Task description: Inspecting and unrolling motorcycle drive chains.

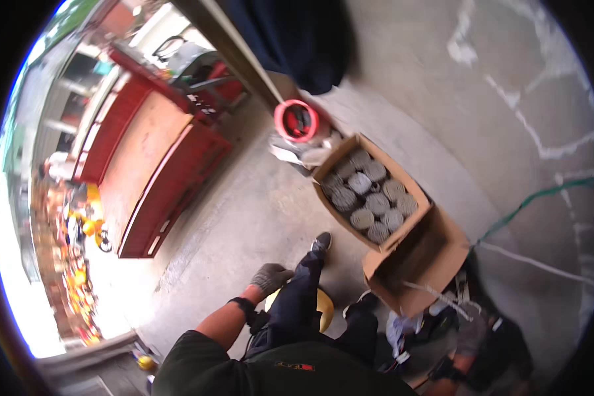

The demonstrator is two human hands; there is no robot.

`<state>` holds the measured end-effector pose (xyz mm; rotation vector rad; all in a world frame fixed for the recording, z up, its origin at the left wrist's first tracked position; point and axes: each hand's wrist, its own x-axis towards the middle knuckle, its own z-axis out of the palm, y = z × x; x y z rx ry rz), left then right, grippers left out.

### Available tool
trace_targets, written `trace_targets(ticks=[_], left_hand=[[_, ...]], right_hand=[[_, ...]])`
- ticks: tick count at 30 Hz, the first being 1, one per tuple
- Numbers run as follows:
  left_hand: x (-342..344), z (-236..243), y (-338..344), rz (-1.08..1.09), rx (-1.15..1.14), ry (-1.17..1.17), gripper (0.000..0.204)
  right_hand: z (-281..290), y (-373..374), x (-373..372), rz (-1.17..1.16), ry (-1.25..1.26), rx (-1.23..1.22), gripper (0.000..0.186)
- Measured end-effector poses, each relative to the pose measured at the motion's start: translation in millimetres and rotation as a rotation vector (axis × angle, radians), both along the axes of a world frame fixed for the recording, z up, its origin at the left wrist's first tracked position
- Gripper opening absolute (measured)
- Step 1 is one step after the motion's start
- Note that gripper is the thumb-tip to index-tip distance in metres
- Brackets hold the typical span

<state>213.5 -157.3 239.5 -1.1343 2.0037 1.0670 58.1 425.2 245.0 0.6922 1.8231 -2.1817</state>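
Observation:
My left hand, in a grey knit glove, lies over my left knee with the fingers stretched forward and holds nothing. Low on the right, my gloved right hand is shut on a white rope, though blur hides the fingertips. The rope runs from the hand over the wall of an open cardboard box. Against that box stands a second cardboard box, filled with several round, ridged grey pieces packed side by side.
A red bucket stands beyond the filled box, by a post. A red metal frame with a tan panel is at the left. A green hose crosses the floor at right. Bags and dark items lie near my right foot.

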Motion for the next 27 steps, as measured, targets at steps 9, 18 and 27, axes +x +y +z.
trace_targets(ticks=[9,18,27], left_hand=[[327,-18,6,0.786,-0.01,-0.229,0.034],[278,-91,-57,0.373,-0.086,0.2,0.041],[265,-19,-153,1.264,0.195,0.219,0.044]], right_hand=[[200,-104,-50,0.042,0.158,0.117,0.018],[276,-241,-106,0.517,0.379,0.264,0.025],[346,-429,-119,0.904,0.681,0.397,0.033]])
